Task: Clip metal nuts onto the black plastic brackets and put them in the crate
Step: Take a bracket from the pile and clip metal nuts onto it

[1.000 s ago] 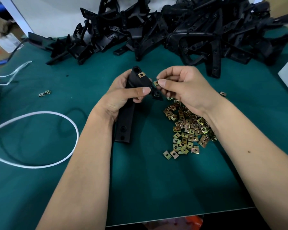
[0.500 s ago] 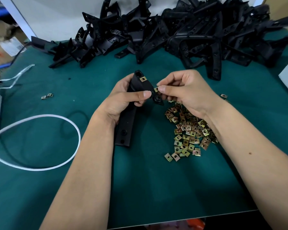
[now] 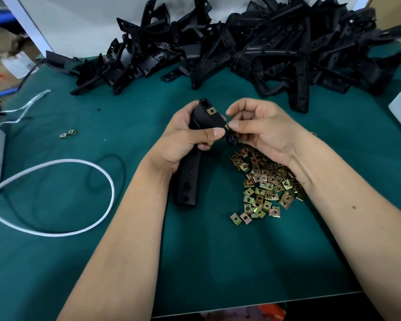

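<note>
Left hand (image 3: 183,140) grips black bracket (image 3: 190,172), one nut (image 3: 211,110) clipped on; right hand (image 3: 262,130) pinches second nut (image 3: 227,126) at bracket's edge.

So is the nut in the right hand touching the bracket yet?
Touching: the head view shows the nut, pinched by the right hand, pressed against the edge of the bracket that the left hand grips.

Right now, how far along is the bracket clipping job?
Early. Done: one nut already sits clipped on the bracket that the left hand grips. In hand: the right hand pinches a second nut against the bracket's edge. Left: a big bracket pile and many loose nuts wait on the green mat. No crate is in view.
</note>
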Tool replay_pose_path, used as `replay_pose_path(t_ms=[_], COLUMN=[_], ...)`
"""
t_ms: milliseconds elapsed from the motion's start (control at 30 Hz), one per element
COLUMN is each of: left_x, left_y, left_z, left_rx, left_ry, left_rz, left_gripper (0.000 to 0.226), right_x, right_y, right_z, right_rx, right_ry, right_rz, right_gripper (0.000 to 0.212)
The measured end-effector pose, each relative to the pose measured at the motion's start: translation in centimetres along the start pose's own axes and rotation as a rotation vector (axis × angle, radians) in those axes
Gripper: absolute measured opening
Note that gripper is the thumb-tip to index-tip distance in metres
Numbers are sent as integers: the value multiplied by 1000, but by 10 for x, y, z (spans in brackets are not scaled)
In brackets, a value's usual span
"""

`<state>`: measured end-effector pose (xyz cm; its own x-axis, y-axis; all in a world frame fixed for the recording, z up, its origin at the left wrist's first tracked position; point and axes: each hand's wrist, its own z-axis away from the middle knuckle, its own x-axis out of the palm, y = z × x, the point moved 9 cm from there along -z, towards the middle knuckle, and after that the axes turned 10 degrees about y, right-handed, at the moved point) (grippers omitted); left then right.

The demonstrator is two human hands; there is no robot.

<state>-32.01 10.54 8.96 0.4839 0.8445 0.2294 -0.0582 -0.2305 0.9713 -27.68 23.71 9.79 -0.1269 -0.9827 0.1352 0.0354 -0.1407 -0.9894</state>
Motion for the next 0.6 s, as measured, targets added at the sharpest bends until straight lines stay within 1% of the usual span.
replay_pose_path(t_ms=[67,133,200,267,300,367,400,433,500,600], left_x=[1,0,-3,-8,-10,-15,-18,-20,-19,-16], left_y=[-1,1,2,3,2,1,1,1,0,0], left_z=[0,-1,-1,-4,-5,-8,-8,-8,-6,-6], left_rx=[3,41,77,82,68,38,35,36,32,22], left_ry=[12,40,101,189,230,298,328,347,343,319], left_rz=[2,15,27,47,83,171,190,195,199,222], left_gripper=[40,44,38,26,20,10,9,11,11,9], right_x=[2,2,2,0,-1,0,1,1,1,2], right_y=[1,1,0,-3,-4,-7,-9,-11,-15,-22], right_z=[1,0,-1,-2,-3,-4,-4,-3,-2,2], right_rx=[24,37,24,-23,-58,-141,-188,-238,-323,-401], right_ry=[-26,-16,39,138,192,265,290,318,377,411], right_rz=[-25,-59,-88,-102,-89,10,101,217,427,527], right_gripper=[24,23,19,12,12,13,11,15,25,22])
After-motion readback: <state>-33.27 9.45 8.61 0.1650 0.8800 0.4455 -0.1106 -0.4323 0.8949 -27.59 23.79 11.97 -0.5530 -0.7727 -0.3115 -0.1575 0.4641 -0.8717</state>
